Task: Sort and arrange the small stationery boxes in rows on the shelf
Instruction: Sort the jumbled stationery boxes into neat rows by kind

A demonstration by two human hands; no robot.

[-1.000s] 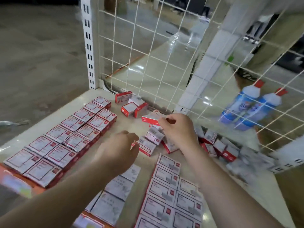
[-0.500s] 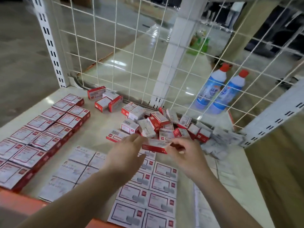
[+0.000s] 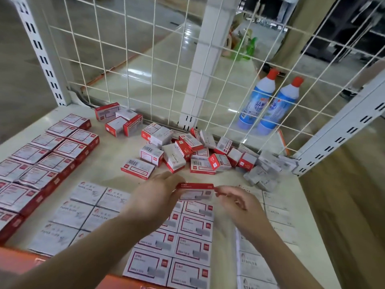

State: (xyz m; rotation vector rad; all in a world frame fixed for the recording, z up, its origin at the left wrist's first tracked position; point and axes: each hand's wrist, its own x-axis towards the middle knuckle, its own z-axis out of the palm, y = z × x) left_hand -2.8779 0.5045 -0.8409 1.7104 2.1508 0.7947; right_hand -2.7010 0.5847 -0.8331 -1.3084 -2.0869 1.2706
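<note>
Now both hands on one red-white box (image 3: pixel 195 191) — left hand (image 3: pixel 158 197) grips its left end, right hand (image 3: pixel 237 202) pinches right end, just above far end of middle row (image 3: pixel 187 243) on shelf (image 3: pixel 108 165); loose pile (image 3: pixel 198 151) farther back.
</note>
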